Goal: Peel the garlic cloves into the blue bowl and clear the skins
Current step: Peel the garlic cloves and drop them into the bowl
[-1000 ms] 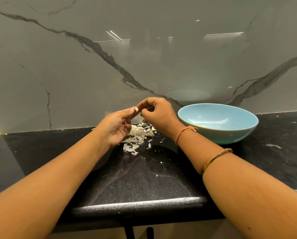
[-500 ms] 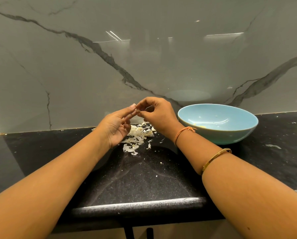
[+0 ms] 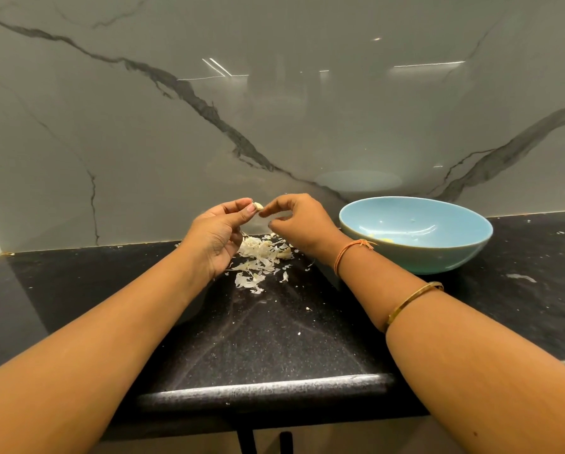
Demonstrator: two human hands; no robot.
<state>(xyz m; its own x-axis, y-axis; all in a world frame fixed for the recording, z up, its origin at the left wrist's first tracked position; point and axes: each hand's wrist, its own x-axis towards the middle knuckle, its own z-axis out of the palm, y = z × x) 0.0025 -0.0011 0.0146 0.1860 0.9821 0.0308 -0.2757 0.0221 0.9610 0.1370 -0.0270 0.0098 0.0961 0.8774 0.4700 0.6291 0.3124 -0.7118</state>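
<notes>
Garlic skins (image 3: 258, 257) litter black counter (image 3: 274, 339) below marble wall (image 3: 274, 109).

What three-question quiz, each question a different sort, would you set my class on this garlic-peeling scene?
1. True or false: the left hand holds the small whitish garlic clove inside the round light-blue bowl.
2. The pale papery garlic skins lie: A) in the bowl; B) on the speckled black countertop; C) on a plate.
3. Fill in: the slim gold bangle circles the ____ forearm.
Key: 1 false; 2 B; 3 right.
</notes>
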